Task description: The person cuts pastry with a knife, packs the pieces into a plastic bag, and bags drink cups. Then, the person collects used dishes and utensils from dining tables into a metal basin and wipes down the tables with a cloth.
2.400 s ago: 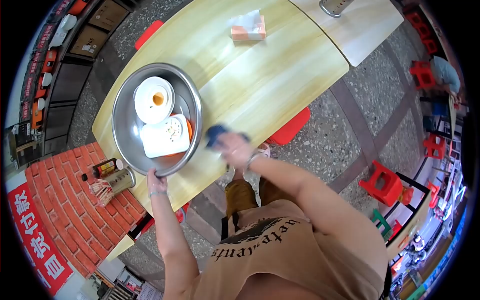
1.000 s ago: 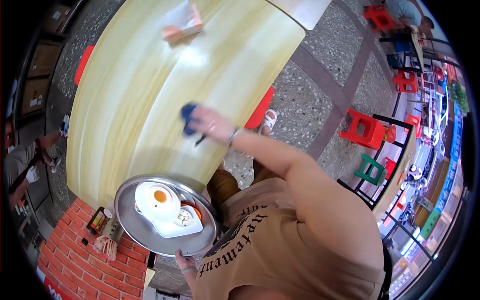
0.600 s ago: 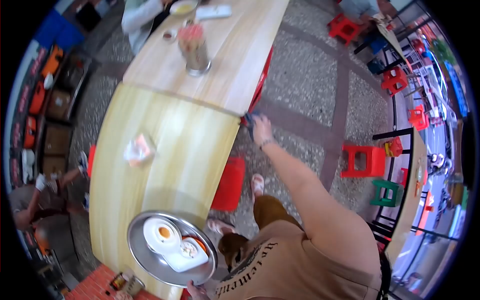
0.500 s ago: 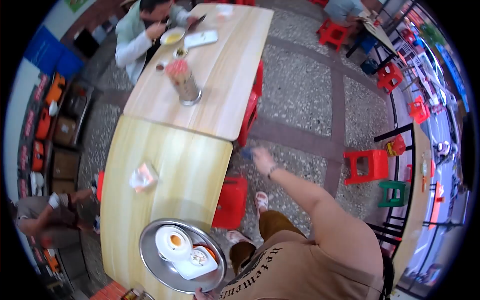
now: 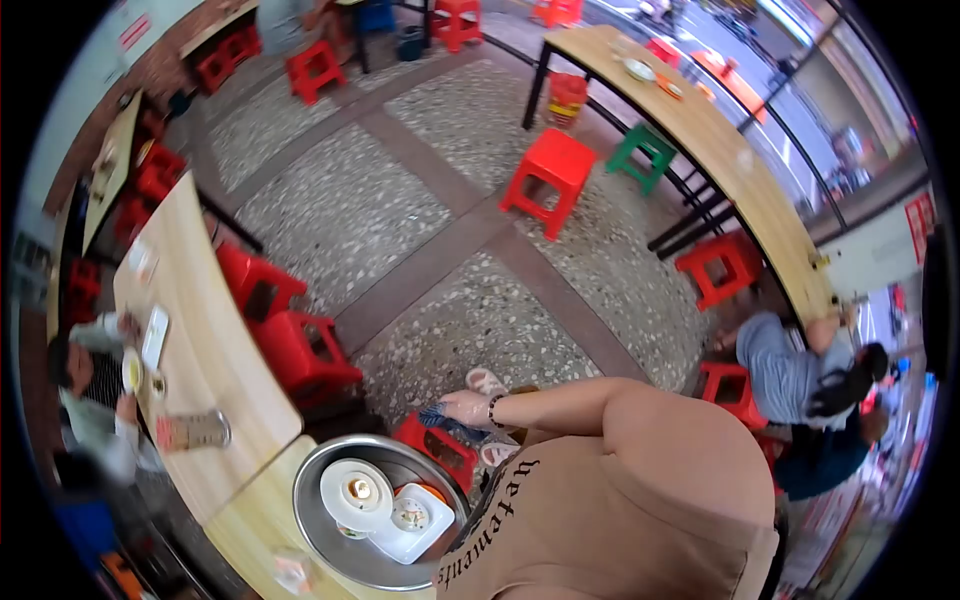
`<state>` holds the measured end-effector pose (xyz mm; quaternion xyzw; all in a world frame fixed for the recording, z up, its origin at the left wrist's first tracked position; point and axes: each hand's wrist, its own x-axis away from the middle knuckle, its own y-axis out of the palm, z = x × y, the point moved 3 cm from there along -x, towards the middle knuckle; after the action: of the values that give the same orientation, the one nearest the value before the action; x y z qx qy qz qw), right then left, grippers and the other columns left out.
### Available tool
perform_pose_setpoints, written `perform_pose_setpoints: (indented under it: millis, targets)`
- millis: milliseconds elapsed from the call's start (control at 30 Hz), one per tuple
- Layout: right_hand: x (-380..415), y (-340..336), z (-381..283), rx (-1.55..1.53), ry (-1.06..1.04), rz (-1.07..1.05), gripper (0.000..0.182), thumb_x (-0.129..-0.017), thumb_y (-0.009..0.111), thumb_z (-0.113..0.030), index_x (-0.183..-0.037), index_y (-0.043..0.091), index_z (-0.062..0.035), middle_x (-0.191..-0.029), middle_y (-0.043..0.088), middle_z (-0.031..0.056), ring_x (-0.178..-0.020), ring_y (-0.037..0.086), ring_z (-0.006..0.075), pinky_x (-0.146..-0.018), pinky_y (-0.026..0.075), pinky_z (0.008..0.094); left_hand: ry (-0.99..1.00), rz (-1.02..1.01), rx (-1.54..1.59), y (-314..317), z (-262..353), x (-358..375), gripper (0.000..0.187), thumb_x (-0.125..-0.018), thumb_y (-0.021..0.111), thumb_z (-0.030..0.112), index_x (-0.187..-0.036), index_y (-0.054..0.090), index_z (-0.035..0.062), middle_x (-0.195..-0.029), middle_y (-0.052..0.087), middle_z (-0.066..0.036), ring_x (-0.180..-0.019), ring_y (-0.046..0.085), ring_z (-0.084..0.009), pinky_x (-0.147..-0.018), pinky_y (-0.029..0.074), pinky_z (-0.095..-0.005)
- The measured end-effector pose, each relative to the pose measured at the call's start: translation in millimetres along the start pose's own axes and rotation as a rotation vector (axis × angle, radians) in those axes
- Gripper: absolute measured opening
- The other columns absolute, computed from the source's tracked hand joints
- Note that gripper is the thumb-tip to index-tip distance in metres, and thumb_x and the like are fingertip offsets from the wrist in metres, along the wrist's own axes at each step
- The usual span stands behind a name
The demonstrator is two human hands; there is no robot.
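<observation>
My right hand (image 5: 466, 408), with a dark bracelet at the wrist, is closed around a dark blue cloth (image 5: 436, 416) and hangs over a red stool. To its lower left, a round steel basin (image 5: 312, 478) is tilted in view at the table edge, close against my body. In it lie a white bowl (image 5: 340, 490) with brown residue inside, a white rectangular plate (image 5: 420, 540), a small soiled dish (image 5: 410, 514) and part of an orange rim. My left hand is out of sight.
Light wooden tables (image 5: 220, 370) stand left, holding a chopstick canister (image 5: 193, 431) and tissue pack (image 5: 292, 570); a seated person (image 5: 95, 400) eats there. Red stools (image 5: 550, 178) and a green stool (image 5: 643, 155) stand about. A long table (image 5: 700, 120) and two people are right.
My view has swung to the right. My right hand with the cloth has come in nearer my body and the basin. My left hand, at the basin rim before, has left view.
</observation>
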<state>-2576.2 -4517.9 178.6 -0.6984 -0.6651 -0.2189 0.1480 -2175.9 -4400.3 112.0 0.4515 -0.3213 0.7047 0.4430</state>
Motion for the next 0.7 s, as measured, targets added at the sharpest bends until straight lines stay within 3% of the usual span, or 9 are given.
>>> perform_pose_setpoints:
  millis: [67,167,233,300,367,433,500,633,700]
  targets:
    - [-5.8,-32.3,-8.3,0.016,0.256,-0.043,0.036,-0.092,0.049,-0.033,-0.110,0.061,-0.0044,-0.099,0.063,0.0086,-0.090,0.056,0.0161,-0.082,0.044,0.0304,0.015,-0.043,-0.090,54.4,24.8,-7.8,0.033,-0.079,0.050,0.015,-0.108,0.050,-0.0009,-0.106,0.058,-0.014,-0.097,0.059,-0.0262,-0.083,0.051,-0.0401]
    - [48.4,-96.1,-73.4,-0.157,0.345,-0.077,0.049,-0.091,0.049,-0.044,-0.115,0.058,-0.0019,-0.110,0.060,0.0137,-0.098,0.055,0.0212,-0.086,0.043,0.0332,0.052,-0.110,-0.205,136.3,42.2,10.7,0.032,-0.078,0.050,0.015,-0.107,0.050,-0.0009,-0.105,0.058,-0.014,-0.096,0.060,-0.0262,-0.083,0.051,-0.0399]
    - [13.8,-142.2,-56.3,-0.254,0.302,-0.087,0.064,-0.087,0.051,-0.055,-0.120,0.055,-0.0009,-0.116,0.056,0.0158,-0.103,0.054,0.0243,-0.088,0.042,0.0347,0.059,-0.153,-0.285,205.4,54.0,7.5,0.032,-0.078,0.051,0.014,-0.106,0.050,-0.0009,-0.104,0.058,-0.014,-0.096,0.060,-0.0261,-0.083,0.051,-0.0398]
    - [-13.3,-199.2,-61.9,0.260,0.262,0.032,0.076,-0.081,0.054,-0.062,-0.123,0.052,0.0018,-0.115,0.057,0.0187,-0.105,0.054,0.0261,-0.090,0.042,0.0345,0.067,-0.199,-0.350,276.9,64.4,7.3,0.031,-0.078,0.051,0.014,-0.105,0.050,-0.0010,-0.103,0.059,-0.014,-0.095,0.060,-0.0261,-0.082,0.051,-0.0397]
    - [-51.6,-249.3,-50.9,0.274,0.174,0.029,0.081,-0.077,0.059,-0.063,-0.121,0.051,0.0050,-0.114,0.058,0.0204,-0.105,0.056,0.0277,-0.088,0.044,0.0348,0.092,-0.228,-0.424,345.5,76.3,11.0,0.031,-0.077,0.051,0.013,-0.104,0.050,-0.0010,-0.102,0.059,-0.014,-0.095,0.060,-0.0260,-0.082,0.051,-0.0395]
    - [-16.8,-327.6,-85.9,0.048,0.444,0.139,0.077,-0.076,0.063,-0.059,-0.116,0.053,0.0048,-0.109,0.061,0.0204,-0.103,0.059,0.0282,-0.086,0.046,0.0359,0.101,-0.243,-0.499,413.9,83.9,34.4,0.030,-0.077,0.051,0.013,-0.104,0.051,-0.0010,-0.101,0.059,-0.013,-0.094,0.060,-0.0260,-0.082,0.051,-0.0394]
    - [-49.3,-385.3,-71.6,-0.046,0.370,0.213,0.063,-0.074,0.067,-0.055,-0.106,0.062,-0.0001,-0.097,0.065,0.0156,-0.086,0.063,0.0260,-0.077,0.049,0.0364,0.133,-0.291,-0.589,488.3,95.2,49.7,0.030,-0.076,0.051,0.012,-0.103,0.051,-0.0010,-0.100,0.059,-0.013,-0.094,0.060,-0.0259,-0.082,0.051,-0.0393]
    - [-74.7,-486.9,-36.8,-0.108,0.397,0.541,0.049,-0.077,0.070,-0.038,-0.110,0.061,-0.0027,-0.099,0.065,0.0134,-0.084,0.063,0.0221,-0.077,0.049,0.0357,0.324,-0.454,-0.902,639.4,110.4,81.2,0.029,-0.076,0.052,0.011,-0.102,0.051,-0.0011,-0.098,0.059,-0.013,-0.092,0.060,-0.0258,-0.081,0.051,-0.0390]
    - [-80.6,-534.2,-46.2,-0.572,0.282,0.577,0.044,-0.079,0.069,-0.024,-0.116,0.057,-0.0042,-0.100,0.066,0.0097,-0.084,0.063,0.0207,-0.076,0.050,0.0347,0.192,-0.331,-0.757,729.6,117.9,56.7,0.027,-0.074,0.053,0.007,-0.100,0.051,-0.0018,-0.097,0.059,-0.013,-0.089,0.061,-0.0269,-0.079,0.052,-0.0401]
